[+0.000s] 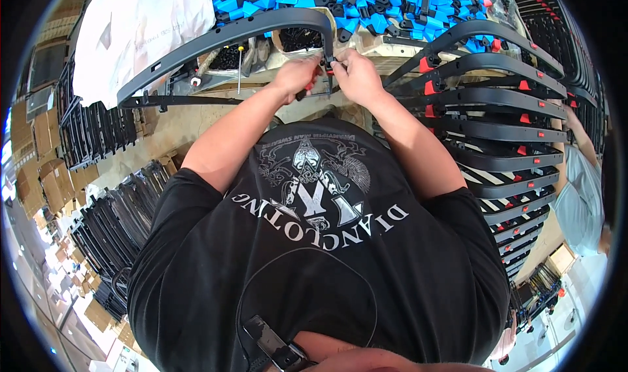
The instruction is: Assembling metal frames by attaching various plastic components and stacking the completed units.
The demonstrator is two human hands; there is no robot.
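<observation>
A curved black frame (216,38) lies along the bench edge, its rounded corner bending down between my hands. My left hand (297,78) is closed around a red-and-black handled tool (302,93); its working end is hidden, so I cannot tell its kind. With fingers pinched on the frame's short bent leg, my right hand (358,78) steadies it from the other side. A small red piece (330,72) shows on that leg between both hands. A screwdriver with a yellow handle (241,49) hangs or leans at the bench edge, left of my left hand.
Blue and black plastic parts (366,6) are heaped across the bench. Behind the frame sit a container of small black pieces (301,40) and a white bag (140,38). Stacked black frames (504,101) with red pieces crowd the right, near another person's sleeve (579,202).
</observation>
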